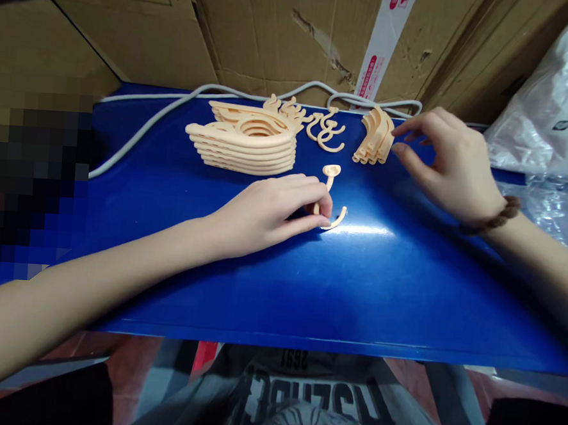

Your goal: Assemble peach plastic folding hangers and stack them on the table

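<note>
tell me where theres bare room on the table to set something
Widest on the blue table between the left hand and right forearm, down to the near edge. A smaller patch lies between the held hook and the curved pieces. Crowded along the back: stacked hanger parts, loose hooks, cable.

A glossy blue table (260, 288) spans the frame, its front edge running across the lower part and a bright glare right of centre. Upper centre, a neat stack of peach-coloured hanger pieces (244, 151) lies on it, with a jumble of small hooks (330, 146) just to its right. Farther right sits a bundle of curved pieces (376, 138). A pale cable (167, 119) loops along the back, and crumpled clear plastic (549, 206) covers the right end.
</note>
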A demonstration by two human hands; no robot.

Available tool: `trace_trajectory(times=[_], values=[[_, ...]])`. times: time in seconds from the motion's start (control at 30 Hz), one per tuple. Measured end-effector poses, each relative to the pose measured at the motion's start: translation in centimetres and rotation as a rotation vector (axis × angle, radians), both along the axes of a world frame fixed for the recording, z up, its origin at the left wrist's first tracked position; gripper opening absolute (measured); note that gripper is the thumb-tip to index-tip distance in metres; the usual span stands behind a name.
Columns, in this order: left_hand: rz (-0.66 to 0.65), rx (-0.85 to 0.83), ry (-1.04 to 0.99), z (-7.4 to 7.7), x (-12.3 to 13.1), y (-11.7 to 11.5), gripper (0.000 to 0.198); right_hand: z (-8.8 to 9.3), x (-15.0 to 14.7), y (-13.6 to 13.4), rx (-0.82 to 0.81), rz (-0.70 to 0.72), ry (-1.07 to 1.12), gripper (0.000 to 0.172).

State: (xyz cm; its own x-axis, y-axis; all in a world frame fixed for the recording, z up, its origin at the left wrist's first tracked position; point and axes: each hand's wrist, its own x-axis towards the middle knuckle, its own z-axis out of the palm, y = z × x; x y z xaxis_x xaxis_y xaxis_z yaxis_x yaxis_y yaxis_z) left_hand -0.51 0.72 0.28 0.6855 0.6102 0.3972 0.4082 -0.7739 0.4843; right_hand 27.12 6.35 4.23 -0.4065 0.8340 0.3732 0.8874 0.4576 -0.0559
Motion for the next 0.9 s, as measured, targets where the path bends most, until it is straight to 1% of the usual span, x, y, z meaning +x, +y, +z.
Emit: trace_trajectory(times=[0.1, 0.23, 0.6, 0.77, 0.9], values=[[0.002, 0.001, 0.017, 0.0, -0.1, 0.0, 0.008, -0.7, 0.8, 1.4, -0.057, -0.048, -0.068, 0.046], [0.016, 0.011, 0.039, 0.0, -0.1, 0.0, 0.009, -1.4, 0.8, 1.6, -0.085, -0.087, -0.116, 0.053], [0.012, 0.031, 0.039, -0.1, -0.2, 0.0, 0.008, -1.5, 0.4, 1.1, -0.030, -0.113, -0.229, 0.051], [0.015, 0.035, 0.049, -0.1, -0.2, 0.0, 0.009, -1.1, 0.2, 0.8, -0.008, -0.155, -0.263, 0.048], [0.009, 0.053, 0.045, -0.2, -0.2, 0.1, 0.009, -0.9, 0.3, 0.7, -0.059, -0.232, -0.233, 0.045]])
